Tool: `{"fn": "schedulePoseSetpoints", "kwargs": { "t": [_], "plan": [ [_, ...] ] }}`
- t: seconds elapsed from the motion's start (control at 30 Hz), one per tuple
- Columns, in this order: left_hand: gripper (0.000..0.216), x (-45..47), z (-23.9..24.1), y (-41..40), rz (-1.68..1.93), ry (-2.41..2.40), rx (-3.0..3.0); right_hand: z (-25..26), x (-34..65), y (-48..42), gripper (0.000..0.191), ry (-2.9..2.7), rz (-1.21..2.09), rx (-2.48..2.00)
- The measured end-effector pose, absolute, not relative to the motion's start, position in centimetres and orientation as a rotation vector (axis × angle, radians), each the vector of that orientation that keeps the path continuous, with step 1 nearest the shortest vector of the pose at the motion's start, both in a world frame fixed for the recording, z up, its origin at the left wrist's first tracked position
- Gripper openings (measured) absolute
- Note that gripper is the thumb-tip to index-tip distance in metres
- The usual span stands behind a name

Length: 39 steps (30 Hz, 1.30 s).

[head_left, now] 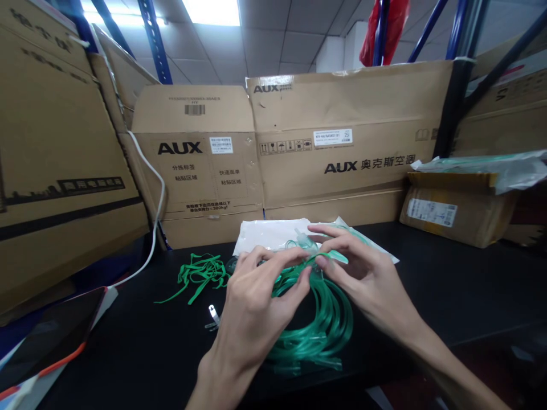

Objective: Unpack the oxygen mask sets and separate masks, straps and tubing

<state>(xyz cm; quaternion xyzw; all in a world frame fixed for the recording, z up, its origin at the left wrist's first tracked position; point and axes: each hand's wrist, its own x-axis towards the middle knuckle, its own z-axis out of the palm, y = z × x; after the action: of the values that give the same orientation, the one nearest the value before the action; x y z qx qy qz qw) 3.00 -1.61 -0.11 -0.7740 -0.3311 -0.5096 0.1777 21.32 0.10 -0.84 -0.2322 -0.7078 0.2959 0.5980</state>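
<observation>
Above a coil of clear green tubing (pixel 337 322), my left hand (pixel 258 296) is closed, thumb and index finger pinching a thin green elastic strap (pixel 315 257). My right hand (pixel 363 270) pinches the same strap from the other side, its other fingers bent over a clear greenish plastic piece (pixel 339 257). That piece looks like part of a mask, mostly hidden by the fingers. Behind the hands, a clear connector (pixel 304 239) stands in front of white packaging (pixel 273 233). Loose green straps (pixel 203 273) lie heaped left of my left hand, with small metal strips (pixel 212 316) nearer me.
Cardboard boxes (pixel 205 171) wall off the back of the black table (pixel 453 285). At the right sits a small carton (pixel 453 208) with plastic bags (pixel 482 165) on top. A tablet-like device (pixel 64 336) with a white cable (pixel 160 193) lies at the left.
</observation>
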Motion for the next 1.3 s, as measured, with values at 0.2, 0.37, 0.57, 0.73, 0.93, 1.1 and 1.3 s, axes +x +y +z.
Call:
{"fn": "schedulePoseSetpoints", "kwargs": {
  "t": [0.2, 0.37, 0.57, 0.73, 0.93, 1.1, 1.3],
  "plan": [
    [0.027, 3.2, -0.2, -1.7, -1.407, -0.920, -2.212, -1.0, 20.7, -0.2, 0.015, -1.645, 0.715, -0.589],
    [0.029, 3.2, -0.5, -1.5, -1.717, -1.154, -2.347, -0.8, 20.4, -0.5, 0.004, -1.570, 0.686, -0.578],
    [0.003, 2.9, 0.4, -1.8, -1.810, -1.402, -2.483, -1.0, 20.3, -0.7, 0.005, -1.532, 0.664, -0.543],
    [0.004, 3.0, 0.6, -1.6, -1.892, -1.507, -2.538, -1.2, 20.1, -0.4, 0.006, -1.534, 0.654, -0.541],
    [0.004, 3.1, 0.5, -1.6, -1.920, -1.464, -2.541, -1.4, 20.0, -0.6, 0.007, -1.560, 0.685, -0.575],
    [0.004, 3.0, 0.4, -1.5, -1.963, -1.409, -2.552, -1.6, 20.1, -0.8, 0.006, -1.586, 0.723, -0.591],
    [0.006, 2.9, 0.4, -1.5, -1.999, -1.423, -2.577, -1.9, 19.8, -0.9, 0.010, -1.589, 0.752, -0.606]
  ]
}}
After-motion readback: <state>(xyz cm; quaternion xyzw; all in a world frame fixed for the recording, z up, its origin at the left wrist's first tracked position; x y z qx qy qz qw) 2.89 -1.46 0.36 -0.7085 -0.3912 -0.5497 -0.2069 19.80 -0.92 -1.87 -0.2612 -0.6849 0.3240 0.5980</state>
